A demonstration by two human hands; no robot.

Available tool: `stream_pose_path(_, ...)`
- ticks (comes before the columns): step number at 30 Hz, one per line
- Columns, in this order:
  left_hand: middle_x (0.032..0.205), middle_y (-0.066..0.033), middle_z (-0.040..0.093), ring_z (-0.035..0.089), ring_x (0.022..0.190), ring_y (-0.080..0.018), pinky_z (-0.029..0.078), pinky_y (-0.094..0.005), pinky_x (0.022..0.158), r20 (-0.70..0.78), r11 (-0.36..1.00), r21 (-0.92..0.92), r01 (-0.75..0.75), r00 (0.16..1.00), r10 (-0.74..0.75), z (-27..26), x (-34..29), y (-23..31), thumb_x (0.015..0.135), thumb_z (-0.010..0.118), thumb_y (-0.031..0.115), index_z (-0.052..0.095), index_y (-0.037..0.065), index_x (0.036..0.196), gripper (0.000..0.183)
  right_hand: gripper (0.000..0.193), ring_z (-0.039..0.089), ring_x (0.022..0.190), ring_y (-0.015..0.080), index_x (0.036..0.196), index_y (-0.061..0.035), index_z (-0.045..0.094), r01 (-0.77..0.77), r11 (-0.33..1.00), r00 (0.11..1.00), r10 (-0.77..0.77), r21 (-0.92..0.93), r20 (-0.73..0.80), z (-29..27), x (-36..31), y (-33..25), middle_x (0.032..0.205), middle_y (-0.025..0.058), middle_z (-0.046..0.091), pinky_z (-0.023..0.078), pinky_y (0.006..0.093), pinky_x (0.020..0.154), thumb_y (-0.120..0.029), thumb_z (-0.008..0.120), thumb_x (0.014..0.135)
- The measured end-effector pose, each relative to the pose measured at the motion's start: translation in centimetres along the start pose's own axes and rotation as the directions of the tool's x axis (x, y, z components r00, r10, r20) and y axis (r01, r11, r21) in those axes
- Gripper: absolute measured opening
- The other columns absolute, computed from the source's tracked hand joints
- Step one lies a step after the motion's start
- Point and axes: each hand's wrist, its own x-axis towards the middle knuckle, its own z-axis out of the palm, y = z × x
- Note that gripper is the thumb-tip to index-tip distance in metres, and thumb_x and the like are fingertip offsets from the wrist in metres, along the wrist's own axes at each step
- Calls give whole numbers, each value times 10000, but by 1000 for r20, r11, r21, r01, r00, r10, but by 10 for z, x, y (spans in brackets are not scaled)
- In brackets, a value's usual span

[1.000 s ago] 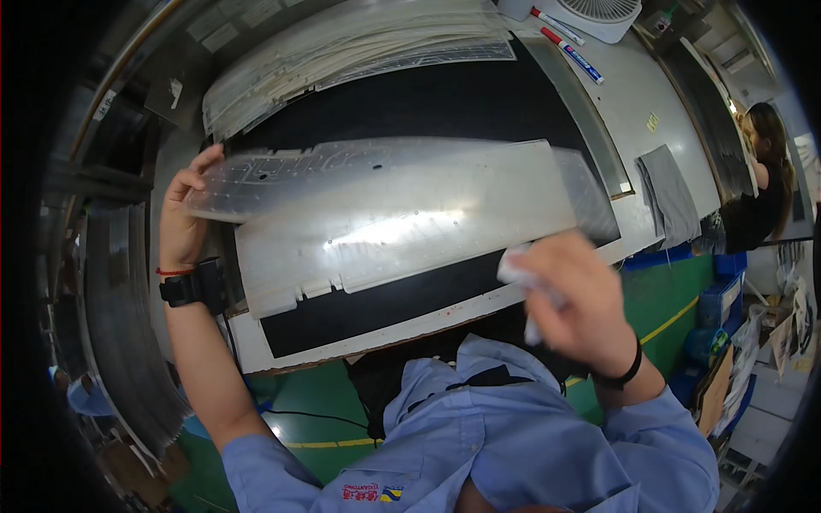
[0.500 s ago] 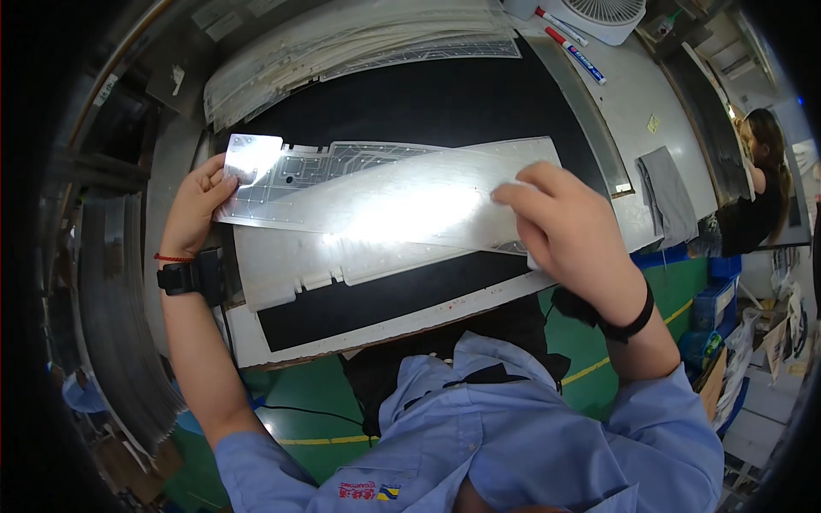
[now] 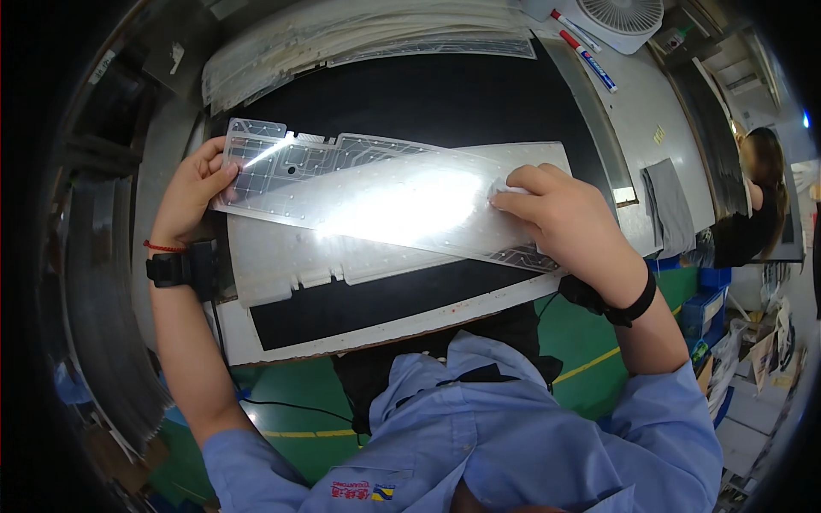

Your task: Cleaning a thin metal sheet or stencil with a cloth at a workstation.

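My left hand pinches the left end of a thin, clear sheet printed with circuit lines, thumb on top. The sheet lies slantwise over another pale, translucent sheet, its right end nearer to me. Strong glare hides the middle of the upper sheet. Over its right part, my right hand is closed, fingertips down near the surface. A small white wad shows at those fingertips; it may be a wipe, but most of it is hidden.
A black mat covers the worktable. Stacked printed sheets lie at the far side. To the right are two markers, a white fan and a folded grey cloth. Another person sits at the far right.
My right hand has shifted slightly on the sheet's right part, and the white wad now shows at its fingertips. The sheet's left end has tilted, so its glare has thinned to a streak.
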Motion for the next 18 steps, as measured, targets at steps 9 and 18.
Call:
stream_pose_path(9, 986, 41, 679, 538, 684, -7, 408, -141, 607, -2, 1000, -5, 1, 1000, -2, 2, 0, 0, 998, 611, 117, 546, 33, 1328, 346, 199, 642, 937, 236, 981, -95, 699, 24, 996, 1000, -24, -85, 9, -2, 0, -2, 990, 47, 625, 556, 344, 753, -78, 622, 799)
stream_pose_path(18, 992, 47, 682, 542, 689, -9, 392, -142, 599, 7, 1000, -7, -14, 1000, 14, 3, -1, 2, 999, 612, 125, 545, 34, 1327, 347, 214, 640, 939, 227, 1004, -110, 710, 22, 995, 999, -19, -98, 26, -4, -1, -3, 994, 39, 628, 555, 337, 746, -83, 624, 810)
